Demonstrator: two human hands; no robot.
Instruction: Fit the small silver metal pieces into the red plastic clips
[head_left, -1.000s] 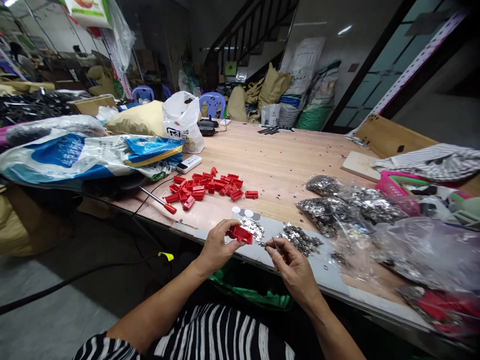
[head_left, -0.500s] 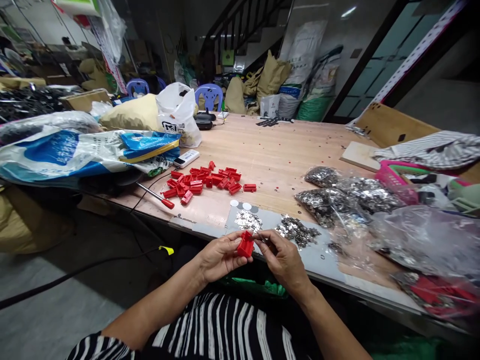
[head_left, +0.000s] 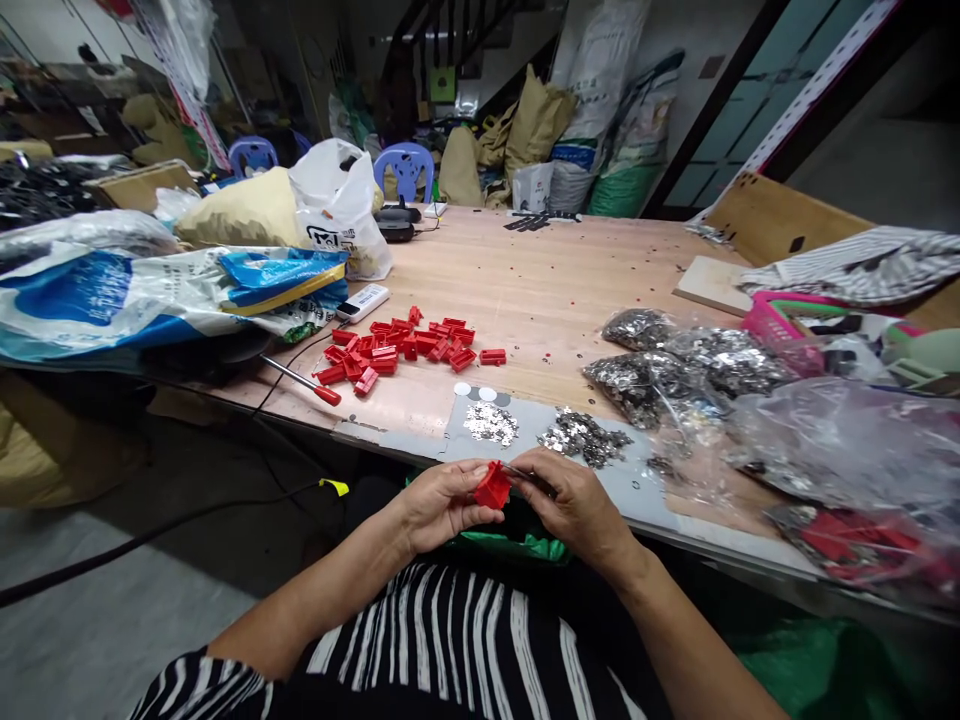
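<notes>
My left hand (head_left: 442, 505) holds a small red plastic housing (head_left: 493, 487) between thumb and fingers, above my lap and just off the table's front edge. Closed around slim dark tweezers (head_left: 529, 478), my right hand (head_left: 574, 505) brings their tip to the upper right side of the housing. Whether a small part sits in the tip is too small to tell. On the table beyond lie a heap of red plastic housings (head_left: 409, 345), a pile of shiny flat metal pieces (head_left: 490, 424) and a pile of darker metal pieces (head_left: 585, 437).
Clear bags of metal parts (head_left: 652, 385) lie on the right, near a pink basket (head_left: 780, 325). A red-handled screwdriver (head_left: 324, 394) lies at the left front edge by a white power strip (head_left: 364, 302). Blue-white sacks (head_left: 150, 290) cover the left end. Green plastic (head_left: 517, 545) hangs below the edge.
The view has shifted slightly, so the table appears higher. The housing has tilted in my left hand. My right hand has turned, and the tweezers now lie flatter against the housing's upper edge.
</notes>
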